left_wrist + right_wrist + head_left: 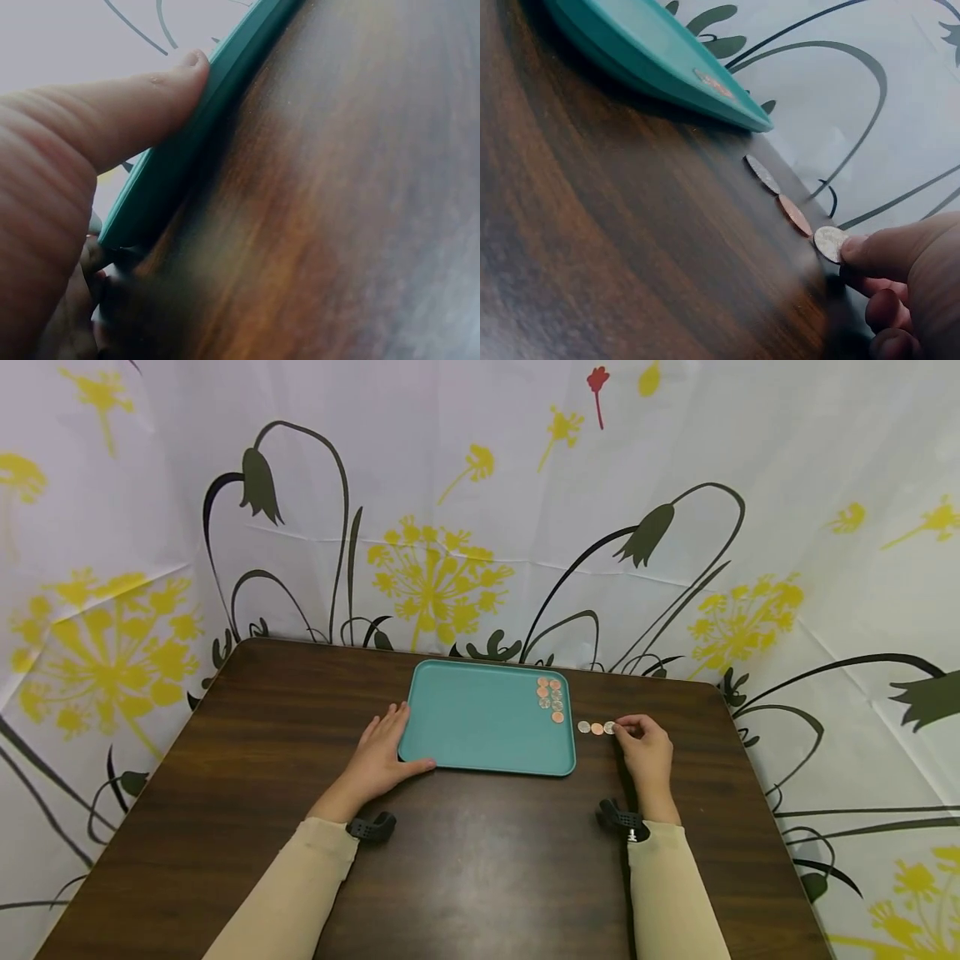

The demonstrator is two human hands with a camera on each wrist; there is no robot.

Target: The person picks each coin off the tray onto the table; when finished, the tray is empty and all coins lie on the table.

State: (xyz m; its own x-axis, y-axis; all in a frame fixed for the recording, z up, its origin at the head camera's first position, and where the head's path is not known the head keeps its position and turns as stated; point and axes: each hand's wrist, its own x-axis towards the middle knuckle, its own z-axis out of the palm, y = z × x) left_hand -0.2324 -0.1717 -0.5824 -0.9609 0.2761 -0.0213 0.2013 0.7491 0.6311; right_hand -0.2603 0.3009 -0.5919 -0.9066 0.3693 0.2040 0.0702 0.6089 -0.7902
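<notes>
The teal tray (480,718) lies on the brown table (480,860), its far edge near the table's back edge. Just beyond that back edge hangs a flower-printed cloth (435,460), leaving little depth behind the tray; from the tray's near edge, bare wood runs broadly toward the person.

At the tray's near-left corner, the left hand (382,752) has its grip spread wide: extended fingers reach the left rim, while the thumb (169,94) rests against the near rim.

To the right of the tray, the right hand (647,752) has its grip drawn to a narrow pinch, holding a silver coin (828,244) near its edge. That coin tilts up; whether it touches the table I cannot tell. Between it and the tray lie a copper coin (794,214) and, closer to the tray's right edge, a flat silver-coloured coin (762,174), with a narrow strip of wood before the rim. Farther right of the tray, more wood extends to the table's right edge.

Inside the tray, seven tray coins (542,692), copper and silver, sit in two columns at the far-right corner; the rest of its floor is bare.
</notes>
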